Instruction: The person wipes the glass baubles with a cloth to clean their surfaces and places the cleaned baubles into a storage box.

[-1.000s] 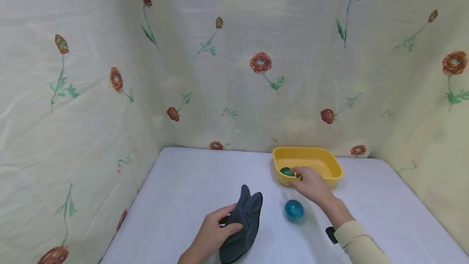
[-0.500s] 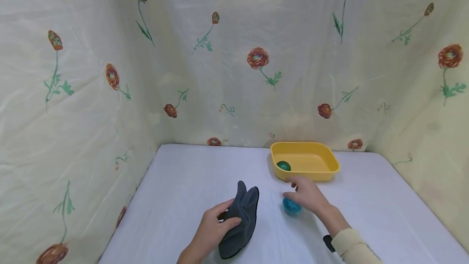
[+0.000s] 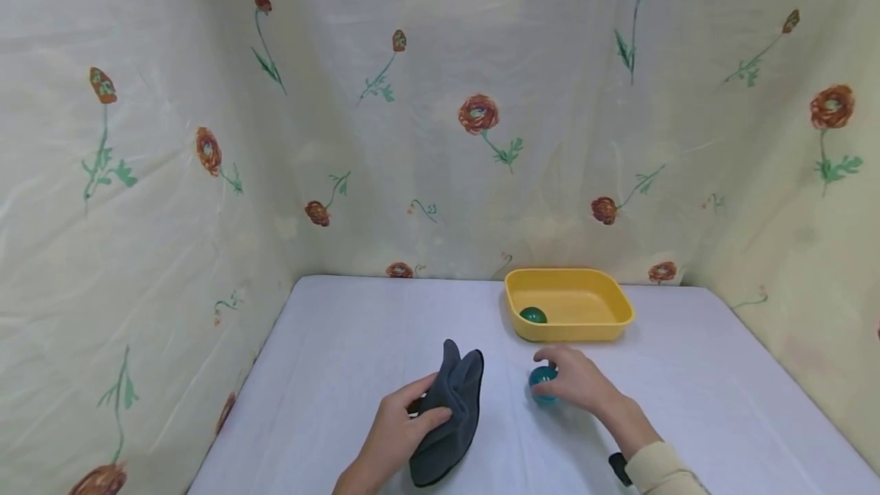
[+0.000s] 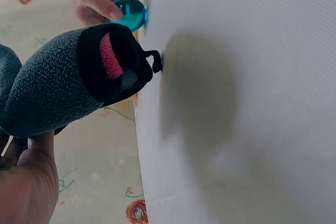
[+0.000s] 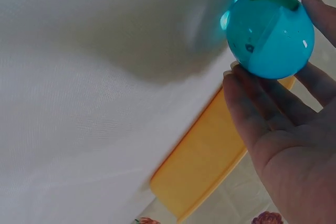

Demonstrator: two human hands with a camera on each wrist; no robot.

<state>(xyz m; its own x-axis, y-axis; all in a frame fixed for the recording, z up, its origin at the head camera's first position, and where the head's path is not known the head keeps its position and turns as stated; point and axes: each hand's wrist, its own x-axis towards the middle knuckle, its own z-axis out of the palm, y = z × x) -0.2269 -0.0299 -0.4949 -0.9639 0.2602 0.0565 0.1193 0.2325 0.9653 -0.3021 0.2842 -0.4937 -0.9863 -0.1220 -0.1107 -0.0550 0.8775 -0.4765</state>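
My left hand [image 3: 402, 426] grips a folded dark grey cloth piece [image 3: 450, 422] between thumb and fingers. Close up, the left wrist view shows the fuzzy grey cloth [image 4: 52, 80] with black edging, a pink patch inside and a small black loop at its end. On the white-covered table, my right hand [image 3: 580, 384] has its thumb and curled fingers around a clear blue ball [image 3: 543, 380]. From the right wrist, the ball [image 5: 270, 32] sits between the thumb and the fingertips, close to the cloth surface. A green ball [image 3: 533, 315] lies inside the yellow tub [image 3: 571, 332].
The yellow tub stands near the table's back edge, just beyond my right hand. A white cloth [image 3: 371, 334] covers the table. Flower-printed curtains [image 3: 426, 136] hang behind it and along both sides.
My right hand has come back from the tub, leaving the green ball inside, and moved down to the blue ball, closing its fingers around it. The left hand stays on the grey cloth.
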